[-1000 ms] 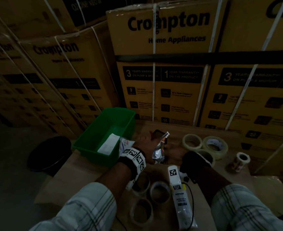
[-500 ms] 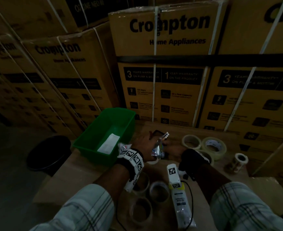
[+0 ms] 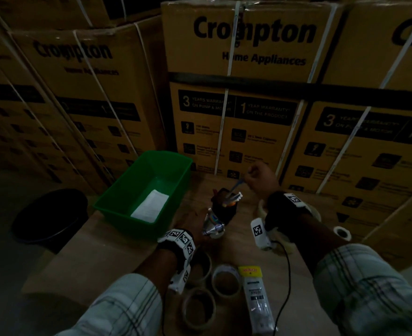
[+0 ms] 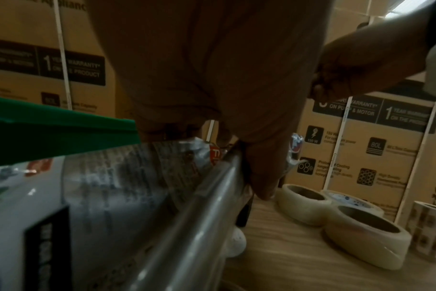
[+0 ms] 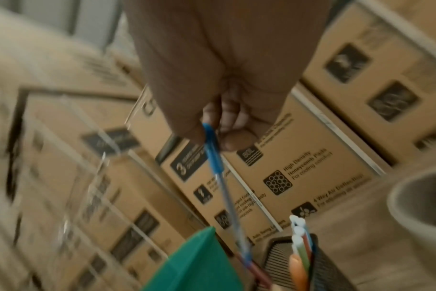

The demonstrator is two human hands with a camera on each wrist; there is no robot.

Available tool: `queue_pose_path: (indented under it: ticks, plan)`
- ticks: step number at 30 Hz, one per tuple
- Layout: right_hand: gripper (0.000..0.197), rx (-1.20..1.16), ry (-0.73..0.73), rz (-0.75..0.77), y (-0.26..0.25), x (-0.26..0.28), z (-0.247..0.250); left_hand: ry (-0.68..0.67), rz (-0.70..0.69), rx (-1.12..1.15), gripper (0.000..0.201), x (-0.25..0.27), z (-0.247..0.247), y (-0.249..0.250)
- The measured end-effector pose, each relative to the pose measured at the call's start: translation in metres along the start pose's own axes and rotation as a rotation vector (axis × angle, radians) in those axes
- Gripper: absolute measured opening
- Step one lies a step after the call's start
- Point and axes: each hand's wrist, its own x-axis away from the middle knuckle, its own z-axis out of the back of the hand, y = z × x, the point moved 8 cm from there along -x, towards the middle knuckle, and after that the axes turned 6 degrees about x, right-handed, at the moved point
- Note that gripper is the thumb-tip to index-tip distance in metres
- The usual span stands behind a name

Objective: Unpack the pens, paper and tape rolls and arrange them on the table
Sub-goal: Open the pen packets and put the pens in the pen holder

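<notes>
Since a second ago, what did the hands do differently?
The right hand rose away from the silver packet and now pinches a blue pen by its cap, its tip down at the black pen holder. The left hand still grips the packet. The green bin and tape rolls stayed put.

We stand in dim light before stacked cardboard cartons (image 3: 248,93) bound with white straps. Our wooden worktop (image 3: 98,258) abuts them; a black bin (image 3: 49,214) sits on the grey floor (image 3: 1,275).
</notes>
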Motion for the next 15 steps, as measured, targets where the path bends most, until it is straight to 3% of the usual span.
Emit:
queue_pose_path:
  ticks: [4, 7, 11, 15]
  plan:
    - [0.008, 0.214, 0.077, 0.060, -0.012, -0.004, -0.010, -0.012, -0.024, -0.001, 0.085, -0.003, 0.005, 0.000]
    - [0.009, 0.255, 0.019, 0.035, -0.003, -0.006, -0.036, -0.002, -0.043, 0.030, 0.085, -0.006, 0.006, -0.006]
    - [0.029, 0.342, -0.075, -0.003, 0.007, -0.002, -0.064, 0.031, -0.072, 0.035, 0.088, -0.007, 0.012, -0.005]
    - [0.007, 0.316, -0.121, 0.030, 0.002, 0.007, -0.070, -0.003, -0.062, 0.043, 0.094, -0.011, 0.014, -0.003]
